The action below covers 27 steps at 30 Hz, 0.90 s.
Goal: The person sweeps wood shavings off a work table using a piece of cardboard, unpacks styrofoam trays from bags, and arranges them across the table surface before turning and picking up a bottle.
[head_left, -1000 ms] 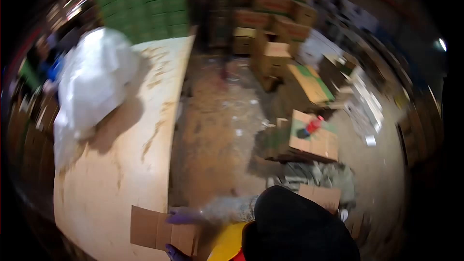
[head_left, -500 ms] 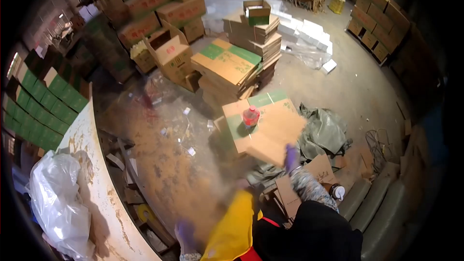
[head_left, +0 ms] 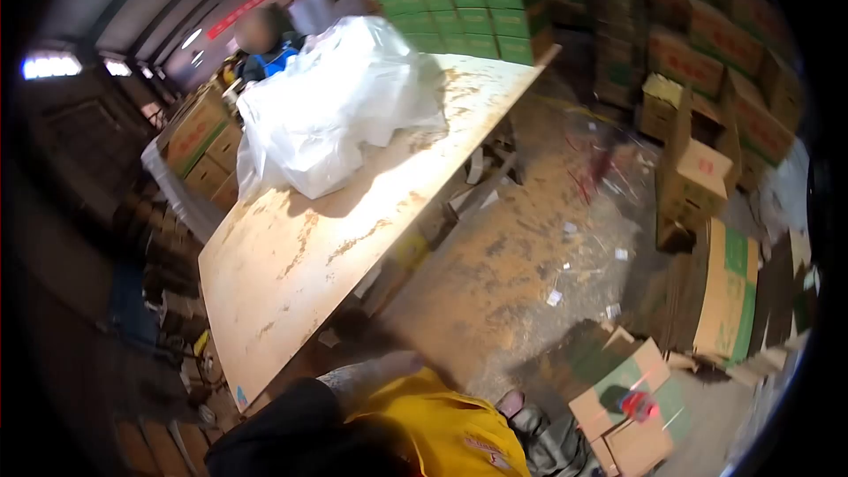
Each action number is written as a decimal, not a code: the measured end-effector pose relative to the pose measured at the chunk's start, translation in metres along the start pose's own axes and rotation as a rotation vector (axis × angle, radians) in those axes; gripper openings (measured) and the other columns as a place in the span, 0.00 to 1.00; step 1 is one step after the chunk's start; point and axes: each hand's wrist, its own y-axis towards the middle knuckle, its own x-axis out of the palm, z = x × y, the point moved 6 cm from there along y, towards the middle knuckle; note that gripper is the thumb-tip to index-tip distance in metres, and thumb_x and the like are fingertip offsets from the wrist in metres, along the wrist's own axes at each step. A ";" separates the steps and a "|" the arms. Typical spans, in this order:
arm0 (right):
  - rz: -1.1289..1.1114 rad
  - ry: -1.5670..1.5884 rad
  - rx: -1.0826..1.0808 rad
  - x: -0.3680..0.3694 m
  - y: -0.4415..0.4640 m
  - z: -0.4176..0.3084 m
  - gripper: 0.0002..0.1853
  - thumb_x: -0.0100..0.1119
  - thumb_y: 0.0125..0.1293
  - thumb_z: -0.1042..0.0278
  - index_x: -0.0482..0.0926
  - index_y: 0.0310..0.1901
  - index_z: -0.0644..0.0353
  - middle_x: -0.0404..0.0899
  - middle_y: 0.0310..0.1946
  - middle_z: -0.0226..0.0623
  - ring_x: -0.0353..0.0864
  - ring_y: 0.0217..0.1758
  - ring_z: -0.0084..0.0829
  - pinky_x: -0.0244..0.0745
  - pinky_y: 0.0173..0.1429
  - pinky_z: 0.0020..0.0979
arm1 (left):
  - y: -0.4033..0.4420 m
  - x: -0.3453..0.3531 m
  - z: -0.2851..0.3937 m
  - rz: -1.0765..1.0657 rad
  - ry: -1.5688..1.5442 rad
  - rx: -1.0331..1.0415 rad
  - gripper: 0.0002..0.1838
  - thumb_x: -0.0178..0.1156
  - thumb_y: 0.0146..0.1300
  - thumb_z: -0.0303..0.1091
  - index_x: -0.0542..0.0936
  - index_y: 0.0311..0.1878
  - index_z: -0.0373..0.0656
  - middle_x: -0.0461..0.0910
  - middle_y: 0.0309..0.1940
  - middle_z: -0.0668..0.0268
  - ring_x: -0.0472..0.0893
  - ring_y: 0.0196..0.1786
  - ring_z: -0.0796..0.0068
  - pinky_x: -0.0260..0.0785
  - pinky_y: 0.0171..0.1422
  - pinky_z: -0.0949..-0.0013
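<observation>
My left hand [head_left: 405, 362] is a motion blur at the end of a patterned sleeve [head_left: 362, 376], above the yellow apron [head_left: 433, 420] and near the table's front edge. Its fingers are smeared, and nothing can be made out in them. My right hand is out of view. The pale, stained tabletop [head_left: 274, 278] bears a large, bulging white plastic bag [head_left: 340, 110] on its far part. At the lower right, a red bottle [head_left: 638, 405] is on a green and brown carton [head_left: 609, 389], beside a plain brown cardboard piece [head_left: 638, 447].
Green cartons [head_left: 459, 4] are stacked behind the table. Brown cartons [head_left: 707, 44] and flattened cardboard [head_left: 726, 287] stand at the right. White scraps [head_left: 554, 298] litter the floor. A person in blue [head_left: 278, 60] is beyond the bag. Grey-green sheeting [head_left: 552, 442] lies by the bottle's carton.
The view has swung left, back over the table. The cardboard piece held by my right hand half a second ago is out of it, and that hand has left the view.
</observation>
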 end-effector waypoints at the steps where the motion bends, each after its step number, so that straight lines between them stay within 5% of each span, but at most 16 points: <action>1: -0.070 -0.044 0.019 0.033 0.000 -0.005 0.20 0.58 0.73 0.63 0.62 0.60 0.49 0.75 0.47 0.33 0.78 0.41 0.35 0.77 0.41 0.38 | 0.002 0.000 -0.015 0.026 -0.025 -0.005 0.26 0.56 0.70 0.51 0.81 0.58 0.38 0.85 0.53 0.49 0.83 0.56 0.48 0.74 0.63 0.53; 4: -0.266 -0.169 0.038 0.123 -0.001 -0.027 0.24 0.58 0.73 0.63 0.58 0.64 0.46 0.74 0.52 0.34 0.79 0.43 0.37 0.78 0.42 0.39 | 0.009 0.032 -0.076 0.102 -0.202 -0.032 0.26 0.54 0.71 0.50 0.80 0.61 0.39 0.83 0.56 0.49 0.82 0.58 0.49 0.73 0.66 0.55; 7: -0.406 -0.287 0.037 0.204 -0.004 -0.043 0.29 0.57 0.74 0.63 0.53 0.69 0.43 0.73 0.56 0.35 0.80 0.45 0.39 0.79 0.44 0.40 | -0.053 -0.024 -0.029 0.189 -0.318 -0.081 0.29 0.52 0.73 0.53 0.77 0.66 0.40 0.82 0.59 0.48 0.80 0.64 0.49 0.71 0.70 0.56; 11: -0.493 -0.374 0.013 0.295 -0.020 -0.046 0.35 0.56 0.74 0.62 0.47 0.74 0.39 0.71 0.61 0.36 0.81 0.48 0.42 0.80 0.45 0.41 | -0.046 -0.015 -0.132 0.204 -0.338 -0.177 0.28 0.55 0.72 0.51 0.77 0.67 0.40 0.81 0.61 0.49 0.79 0.66 0.50 0.70 0.71 0.56; 13: -0.520 -0.374 -0.009 0.339 -0.025 -0.036 0.38 0.56 0.74 0.62 0.44 0.77 0.37 0.70 0.64 0.37 0.82 0.49 0.43 0.81 0.46 0.41 | -0.056 -0.041 -0.189 0.539 -0.555 -0.257 0.27 0.58 0.71 0.48 0.76 0.67 0.40 0.81 0.62 0.49 0.79 0.65 0.50 0.70 0.71 0.58; 15: -0.561 -0.335 -0.039 0.389 -0.041 -0.027 0.41 0.55 0.74 0.62 0.41 0.80 0.35 0.70 0.67 0.38 0.83 0.51 0.45 0.82 0.47 0.42 | -0.051 -0.089 -0.216 0.627 -0.496 -0.171 0.27 0.60 0.71 0.46 0.76 0.67 0.38 0.81 0.61 0.50 0.81 0.63 0.53 0.72 0.69 0.60; 17: -0.592 -0.276 -0.088 0.442 -0.052 -0.022 0.44 0.55 0.74 0.61 0.38 0.83 0.33 0.69 0.70 0.38 0.83 0.52 0.46 0.82 0.48 0.42 | -0.042 -0.114 -0.291 0.976 -0.733 -0.244 0.29 0.61 0.72 0.46 0.75 0.67 0.36 0.83 0.58 0.49 0.82 0.62 0.57 0.73 0.66 0.61; 18: -0.562 -0.303 -0.132 0.474 -0.078 -0.032 0.44 0.55 0.75 0.60 0.38 0.83 0.34 0.68 0.71 0.38 0.83 0.51 0.45 0.82 0.47 0.41 | -0.033 -0.128 -0.317 0.986 -0.874 -0.326 0.31 0.62 0.72 0.45 0.72 0.70 0.34 0.81 0.60 0.49 0.81 0.62 0.58 0.73 0.67 0.61; 19: -0.531 -0.331 -0.175 0.511 -0.117 -0.046 0.45 0.55 0.75 0.59 0.38 0.84 0.35 0.67 0.71 0.39 0.84 0.49 0.43 0.82 0.47 0.40 | -0.023 -0.155 -0.334 1.000 -1.016 -0.406 0.33 0.63 0.72 0.45 0.70 0.72 0.33 0.80 0.61 0.48 0.81 0.63 0.58 0.73 0.67 0.62; 21: -0.629 -0.364 -0.152 0.576 -0.158 -0.050 0.46 0.57 0.74 0.56 0.38 0.84 0.40 0.66 0.73 0.42 0.83 0.50 0.42 0.81 0.48 0.41 | -0.051 -0.257 -0.304 1.137 -1.270 -0.214 0.40 0.64 0.72 0.45 0.60 0.78 0.34 0.72 0.70 0.45 0.76 0.68 0.57 0.72 0.67 0.63; 23: -0.780 -0.566 -0.217 0.646 -0.182 -0.056 0.51 0.60 0.71 0.51 0.34 0.84 0.43 0.58 0.79 0.47 0.82 0.57 0.45 0.80 0.49 0.38 | -0.017 -0.318 -0.368 1.258 -1.107 -0.112 0.51 0.65 0.70 0.49 0.45 0.84 0.42 0.53 0.82 0.46 0.65 0.77 0.52 0.70 0.70 0.53; 25: -0.869 -0.739 -0.349 0.713 -0.169 -0.060 0.53 0.61 0.70 0.48 0.34 0.84 0.45 0.60 0.78 0.48 0.80 0.60 0.43 0.80 0.53 0.39 | -0.004 -0.404 -0.400 1.402 -1.073 -0.113 0.58 0.67 0.68 0.51 0.38 0.83 0.37 0.41 0.84 0.45 0.51 0.83 0.53 0.63 0.76 0.54; 27: -0.914 -0.819 -0.417 0.782 -0.223 -0.099 0.54 0.64 0.68 0.51 0.37 0.84 0.54 0.56 0.79 0.50 0.73 0.68 0.42 0.80 0.56 0.38 | -0.016 -0.495 -0.375 1.304 -1.428 -0.144 0.63 0.69 0.65 0.56 0.35 0.83 0.36 0.39 0.84 0.47 0.52 0.83 0.50 0.62 0.77 0.56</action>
